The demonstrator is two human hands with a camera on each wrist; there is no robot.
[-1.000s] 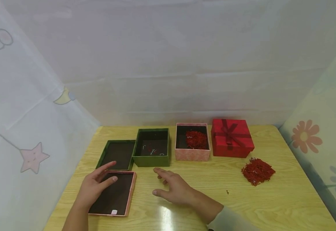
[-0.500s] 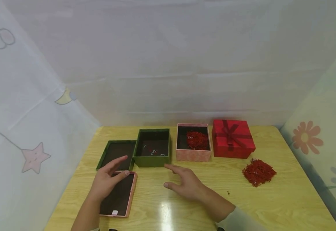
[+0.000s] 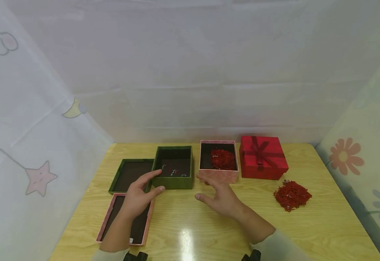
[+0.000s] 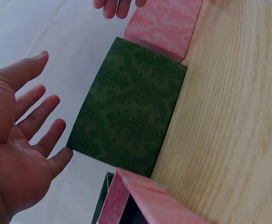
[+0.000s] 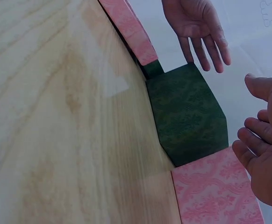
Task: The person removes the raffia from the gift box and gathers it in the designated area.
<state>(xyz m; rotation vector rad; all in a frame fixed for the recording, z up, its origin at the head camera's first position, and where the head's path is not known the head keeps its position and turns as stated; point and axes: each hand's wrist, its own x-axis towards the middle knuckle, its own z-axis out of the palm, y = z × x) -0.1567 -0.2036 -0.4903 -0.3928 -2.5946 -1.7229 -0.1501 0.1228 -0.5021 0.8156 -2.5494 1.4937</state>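
A green patterned box [image 3: 172, 183] stands uncovered, with a few white and red bits on its dark floor. My left hand [image 3: 138, 197] is at its left front corner, fingers extended and holding nothing; the left wrist view has the little finger right at the edge of the green box [image 4: 131, 105]. To the right my right hand [image 3: 220, 197] spreads its fingers in front of the pink box [image 3: 218, 176], also holding nothing. That pink box holds a heap of red shredded filler [image 3: 222, 159]. In the right wrist view both hands flank the green box [image 5: 189, 114].
A red lidded gift box [image 3: 264, 157] with a dark ribbon bow stands at the back right. Loose red shreds [image 3: 292, 195] lie in a pile before it. At left are an upturned green lid [image 3: 116, 181] and a pink lid [image 3: 148, 221], partly under my left forearm.
Both hands have moved to the right and slightly away from me, the left from over the pink lid to the green box's corner. The boxes and lids stay put.
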